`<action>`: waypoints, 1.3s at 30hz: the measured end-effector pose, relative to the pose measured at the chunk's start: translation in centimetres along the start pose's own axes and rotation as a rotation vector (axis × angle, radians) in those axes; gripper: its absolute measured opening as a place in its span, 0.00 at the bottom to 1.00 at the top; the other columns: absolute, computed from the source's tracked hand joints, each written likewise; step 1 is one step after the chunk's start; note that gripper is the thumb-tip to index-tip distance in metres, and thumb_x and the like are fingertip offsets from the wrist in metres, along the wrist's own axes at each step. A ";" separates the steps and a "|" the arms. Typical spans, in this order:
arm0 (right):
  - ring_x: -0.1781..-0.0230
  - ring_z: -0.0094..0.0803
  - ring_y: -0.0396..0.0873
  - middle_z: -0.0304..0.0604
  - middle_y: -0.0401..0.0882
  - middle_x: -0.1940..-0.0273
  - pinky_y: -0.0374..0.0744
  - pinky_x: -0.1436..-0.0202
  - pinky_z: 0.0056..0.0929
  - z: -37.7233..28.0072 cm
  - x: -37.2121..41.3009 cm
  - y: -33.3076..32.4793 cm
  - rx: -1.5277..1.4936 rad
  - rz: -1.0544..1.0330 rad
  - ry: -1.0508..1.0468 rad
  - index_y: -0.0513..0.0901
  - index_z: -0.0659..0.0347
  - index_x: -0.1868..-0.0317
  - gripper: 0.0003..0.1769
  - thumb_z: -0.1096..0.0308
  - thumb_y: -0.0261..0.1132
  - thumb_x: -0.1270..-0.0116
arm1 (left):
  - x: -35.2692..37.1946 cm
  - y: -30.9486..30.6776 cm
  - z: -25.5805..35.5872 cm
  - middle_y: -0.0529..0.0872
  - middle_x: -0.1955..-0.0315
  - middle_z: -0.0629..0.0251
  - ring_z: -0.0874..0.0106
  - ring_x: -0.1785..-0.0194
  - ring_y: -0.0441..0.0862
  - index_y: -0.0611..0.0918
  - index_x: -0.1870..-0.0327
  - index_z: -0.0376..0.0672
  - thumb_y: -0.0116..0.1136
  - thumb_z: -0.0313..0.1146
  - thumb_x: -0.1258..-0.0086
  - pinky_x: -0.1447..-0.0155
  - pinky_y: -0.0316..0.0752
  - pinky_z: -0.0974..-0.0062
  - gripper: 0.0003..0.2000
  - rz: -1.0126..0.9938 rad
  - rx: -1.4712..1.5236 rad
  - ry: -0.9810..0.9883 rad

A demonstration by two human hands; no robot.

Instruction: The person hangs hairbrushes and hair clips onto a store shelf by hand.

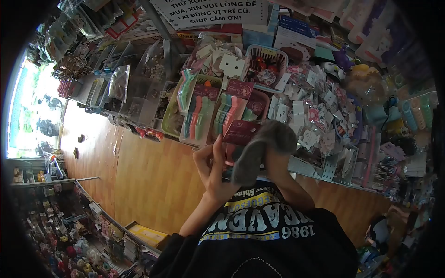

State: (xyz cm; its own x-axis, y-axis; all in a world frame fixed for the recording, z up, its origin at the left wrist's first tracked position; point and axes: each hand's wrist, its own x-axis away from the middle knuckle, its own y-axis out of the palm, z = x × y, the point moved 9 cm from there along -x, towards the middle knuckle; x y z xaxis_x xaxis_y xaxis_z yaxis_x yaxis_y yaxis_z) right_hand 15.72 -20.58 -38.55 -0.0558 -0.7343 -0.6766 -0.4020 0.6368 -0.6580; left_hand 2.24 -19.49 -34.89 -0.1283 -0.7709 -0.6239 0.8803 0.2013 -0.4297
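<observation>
grey cloth screens the right hand (its fingers, can't tell); left fingers pinch a maroon pack near baskets.

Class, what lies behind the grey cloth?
A dark red card shows past the edge of the grey cloth; the fingers of the right hand are mostly covered, so their pose cannot be seen.

One grey cloth, one sign
</observation>
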 end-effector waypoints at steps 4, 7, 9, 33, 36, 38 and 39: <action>0.52 0.45 0.72 0.48 0.74 0.55 0.68 0.46 0.41 4.8 2.3 2.9 -0.574 -0.118 0.295 0.77 0.60 0.54 0.19 0.67 0.63 0.49 | -0.9 0.5 -0.1 0.67 0.59 0.57 0.66 0.60 0.73 0.71 0.44 0.30 0.72 0.29 0.63 0.61 0.73 0.75 0.38 -0.139 -0.056 -0.063; 0.54 0.45 0.73 0.49 0.75 0.57 0.70 0.50 0.42 -0.4 -2.0 -0.4 -0.405 -0.201 -0.200 0.77 0.62 0.58 0.14 0.67 0.60 0.45 | -0.1 0.9 -1.0 0.68 0.59 0.59 0.66 0.60 0.73 0.71 0.44 0.31 0.72 0.28 0.64 0.58 0.72 0.75 0.38 -0.196 -0.042 -0.154; 0.61 0.35 0.75 0.46 0.75 0.58 0.75 0.57 0.34 1.9 -2.2 1.4 -0.577 -0.281 0.261 0.76 0.58 0.51 0.15 0.71 0.58 0.40 | 0.1 1.0 -1.3 0.68 0.59 0.59 0.68 0.59 0.72 0.71 0.44 0.31 0.72 0.28 0.64 0.56 0.70 0.76 0.38 -0.223 -0.009 -0.216; 0.33 0.35 0.56 0.45 0.60 0.35 0.51 0.30 0.38 -9.1 -1.4 2.3 -0.901 -0.583 -0.224 0.64 0.62 0.38 0.32 0.60 0.58 0.42 | -0.4 4.8 -6.9 0.66 0.43 0.56 0.64 0.47 0.69 0.56 0.35 0.37 0.49 0.55 0.42 0.42 0.67 0.66 0.39 0.297 2.297 -0.749; 0.37 0.34 0.63 0.43 0.66 0.39 0.63 0.35 0.35 -9.7 2.3 3.5 -0.678 -0.530 -0.430 0.67 0.62 0.41 0.28 0.63 0.59 0.42 | -1.8 4.0 -6.9 0.66 0.43 0.58 0.66 0.49 0.69 0.55 0.35 0.37 0.51 0.54 0.43 0.44 0.67 0.69 0.40 0.201 2.383 -0.668; 0.40 0.33 0.67 0.45 0.68 0.41 0.68 0.39 0.33 -8.3 2.8 3.0 -0.670 -0.462 -0.408 0.69 0.63 0.43 0.26 0.64 0.60 0.43 | -2.3 3.8 -6.7 0.66 0.44 0.59 0.67 0.50 0.69 0.55 0.35 0.37 0.53 0.54 0.44 0.45 0.67 0.70 0.41 0.138 2.443 -0.618; 0.43 0.33 0.70 0.46 0.71 0.43 0.72 0.43 0.31 -7.8 2.7 2.5 -0.655 -0.392 -0.385 0.72 0.64 0.45 0.25 0.66 0.61 0.44 | -2.2 3.9 -7.3 0.66 0.44 0.59 0.67 0.50 0.69 0.55 0.35 0.37 0.53 0.54 0.44 0.45 0.67 0.70 0.41 0.147 2.442 -0.615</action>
State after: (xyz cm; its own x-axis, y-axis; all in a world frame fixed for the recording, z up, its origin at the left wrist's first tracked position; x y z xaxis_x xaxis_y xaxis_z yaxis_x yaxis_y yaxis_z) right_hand 7.47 -22.76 -39.46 0.4642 -0.6663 -0.5836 -0.7815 0.0020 -0.6239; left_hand 2.66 -12.63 -39.99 -0.3495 -0.9097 -0.2242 -0.3182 -0.1098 0.9417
